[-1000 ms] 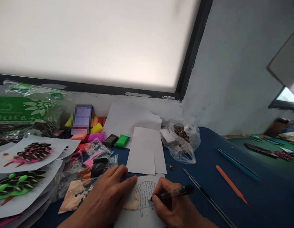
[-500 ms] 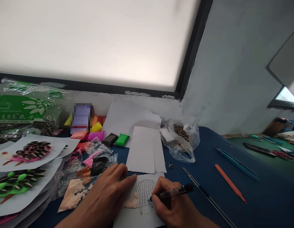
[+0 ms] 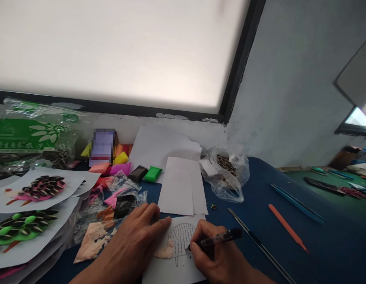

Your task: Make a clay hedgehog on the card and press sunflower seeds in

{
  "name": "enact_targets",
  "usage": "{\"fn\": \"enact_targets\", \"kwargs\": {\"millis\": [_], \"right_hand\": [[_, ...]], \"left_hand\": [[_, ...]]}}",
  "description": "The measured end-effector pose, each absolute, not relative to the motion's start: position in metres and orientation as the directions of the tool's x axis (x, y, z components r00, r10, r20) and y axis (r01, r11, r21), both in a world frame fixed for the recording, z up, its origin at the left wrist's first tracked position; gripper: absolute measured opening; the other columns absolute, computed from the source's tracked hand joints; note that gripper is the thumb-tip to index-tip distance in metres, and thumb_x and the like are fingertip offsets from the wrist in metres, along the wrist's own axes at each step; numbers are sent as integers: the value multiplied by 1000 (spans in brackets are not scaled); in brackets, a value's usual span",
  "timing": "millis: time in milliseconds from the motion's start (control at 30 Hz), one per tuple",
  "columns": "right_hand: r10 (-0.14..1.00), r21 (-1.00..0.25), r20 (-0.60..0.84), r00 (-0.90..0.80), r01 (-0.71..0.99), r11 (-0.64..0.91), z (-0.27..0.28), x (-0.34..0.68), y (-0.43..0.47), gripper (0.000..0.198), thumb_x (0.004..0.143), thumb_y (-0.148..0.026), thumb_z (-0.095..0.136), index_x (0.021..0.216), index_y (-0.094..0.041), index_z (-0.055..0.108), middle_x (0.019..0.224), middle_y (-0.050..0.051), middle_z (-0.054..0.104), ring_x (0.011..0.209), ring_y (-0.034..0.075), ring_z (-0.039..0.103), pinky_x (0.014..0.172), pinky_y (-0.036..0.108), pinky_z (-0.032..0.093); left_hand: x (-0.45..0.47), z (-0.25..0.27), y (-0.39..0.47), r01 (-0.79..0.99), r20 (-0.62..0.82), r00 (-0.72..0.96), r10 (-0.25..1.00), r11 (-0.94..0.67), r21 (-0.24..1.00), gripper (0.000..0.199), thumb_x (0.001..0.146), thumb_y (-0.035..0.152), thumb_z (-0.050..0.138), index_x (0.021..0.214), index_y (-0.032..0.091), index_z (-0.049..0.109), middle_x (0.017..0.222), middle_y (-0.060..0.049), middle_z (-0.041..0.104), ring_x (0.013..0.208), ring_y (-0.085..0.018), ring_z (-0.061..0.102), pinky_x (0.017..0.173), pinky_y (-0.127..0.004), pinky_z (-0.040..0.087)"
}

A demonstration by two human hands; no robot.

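Observation:
My right hand (image 3: pixel 216 252) grips a black pen (image 3: pixel 220 239), its tip down on a white sheet of paper (image 3: pixel 159 272). Short marks fill a rounded outline drawing (image 3: pixel 183 239) on that sheet, with thin legs drawn below it. At the drawing's left end is a flat patch of pale pink clay (image 3: pixel 166 251). My left hand (image 3: pixel 141 232) lies flat with its fingers stretched out over the sheet's left side, holding nothing. A slab of peach clay (image 3: pixel 91 238) on plastic lies left of my left forearm.
Finished seed-and-clay pictures (image 3: pixel 42 191) are stacked on the left, before a green-printed seed bag (image 3: pixel 26 134). Coloured clay packs (image 3: pixel 153 173) and blank sheets (image 3: pixel 177 189) lie behind my hands. To the right are a seed bag (image 3: pixel 227 169), a craft knife (image 3: pixel 256 240), an orange tool (image 3: pixel 289 228) and tweezers (image 3: pixel 298 203).
The whole view has shifted very slightly. My right hand still holds the pen at nearly the same spot on the drawing, and my left hand has stayed put.

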State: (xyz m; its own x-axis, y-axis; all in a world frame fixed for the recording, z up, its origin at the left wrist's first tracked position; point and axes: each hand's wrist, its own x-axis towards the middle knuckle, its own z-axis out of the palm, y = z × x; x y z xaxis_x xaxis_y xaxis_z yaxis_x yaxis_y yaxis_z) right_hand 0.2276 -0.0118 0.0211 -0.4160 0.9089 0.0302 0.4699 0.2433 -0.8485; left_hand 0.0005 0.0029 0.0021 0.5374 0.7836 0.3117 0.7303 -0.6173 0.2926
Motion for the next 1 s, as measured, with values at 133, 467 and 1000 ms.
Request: {"fn": "enact_targets", "kwargs": {"millis": [133,467,1000], "right_hand": [[908,-859,33,-418,453,239,22,228,-13,14,80,-33,53,75,-21,47,64,0,54,55,14,50,51,24,36],[912,-839,45,-408,481,257,18,228,-13,13,79,-31,52,74,-21,46,64,1,55,55,14,50,50,24,35],[918,-844,28,-395,483,234,22,226,-13,14,78,-33,51,73,-21,47,63,1,55,54,14,50,50,25,34]], "left_hand": [[1,1,3,729,322,535,781,-619,291,25,97,15,44,107,26,64,100,-5,53,88,-22,50,74,-32,42],[0,3,3,728,292,544,787,-616,302,27,97,14,44,111,25,64,101,-7,52,90,-24,50,75,-36,43],[0,1,4,725,338,539,772,-629,281,29,98,17,41,109,25,66,100,-7,54,88,-23,51,74,-34,44]]}}
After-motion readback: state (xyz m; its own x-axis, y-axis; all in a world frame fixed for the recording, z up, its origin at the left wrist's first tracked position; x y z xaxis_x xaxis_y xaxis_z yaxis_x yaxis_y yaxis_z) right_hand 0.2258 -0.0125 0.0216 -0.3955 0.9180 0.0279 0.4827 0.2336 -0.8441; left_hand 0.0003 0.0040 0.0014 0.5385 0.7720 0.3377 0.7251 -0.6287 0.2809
